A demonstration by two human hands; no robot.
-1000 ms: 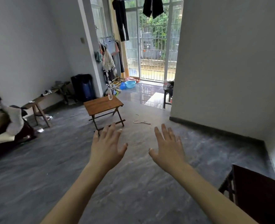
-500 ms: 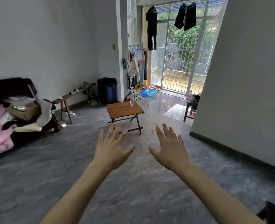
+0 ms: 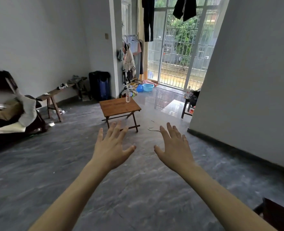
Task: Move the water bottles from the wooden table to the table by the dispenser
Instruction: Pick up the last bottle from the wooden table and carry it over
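Note:
A small wooden folding table (image 3: 119, 106) stands mid-room on the grey floor. One clear water bottle (image 3: 128, 96) with a red label stands upright at its far right corner. A second bottle (image 3: 188, 92) stands on a dark table (image 3: 186, 105) at the wall corner by the balcony door. My left hand (image 3: 112, 147) and my right hand (image 3: 174, 147) are stretched out in front of me, fingers spread, holding nothing. Both hands are well short of the wooden table.
A sofa (image 3: 9, 117) piled with clothes is at the left, and a wooden bench (image 3: 54, 97) runs along the left wall. A dark suitcase (image 3: 100, 85) and a blue basin (image 3: 148, 87) sit near the door. A cord (image 3: 153, 129) lies on the floor. Dark furniture (image 3: 278, 214) pokes in at the bottom right.
The view has swung left and moved closer to the wooden table, which now looks larger. Both hands stay stretched out and empty.

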